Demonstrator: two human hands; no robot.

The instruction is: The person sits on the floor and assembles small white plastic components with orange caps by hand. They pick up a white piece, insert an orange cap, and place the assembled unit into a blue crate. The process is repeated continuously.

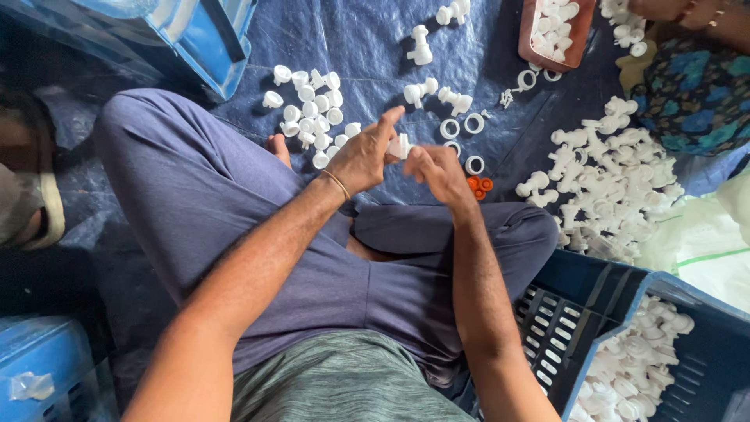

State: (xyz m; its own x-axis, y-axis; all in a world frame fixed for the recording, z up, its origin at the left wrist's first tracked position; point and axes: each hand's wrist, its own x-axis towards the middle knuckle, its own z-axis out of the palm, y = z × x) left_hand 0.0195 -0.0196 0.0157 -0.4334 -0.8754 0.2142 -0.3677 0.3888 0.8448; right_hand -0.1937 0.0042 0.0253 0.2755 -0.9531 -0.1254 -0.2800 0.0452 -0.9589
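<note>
I sit cross-legged on a blue tarpaulin (351,47). My left hand (366,155) and my right hand (437,170) meet above my knees, both pinching one small white plastic fitting (401,145) between the fingertips. A thin bangle circles my left wrist. Just past the hands lie white rings (450,128) and a few small orange rings (480,186). A cluster of finished white fittings (312,117) stands in rows to the left of my hands.
A big heap of white fittings (609,187) lies at the right. A blue crate (625,344) at lower right holds more. A brown tray (551,31) with white parts sits at the top, beside another person in patterned cloth (691,94). Another blue crate (195,39) is upper left.
</note>
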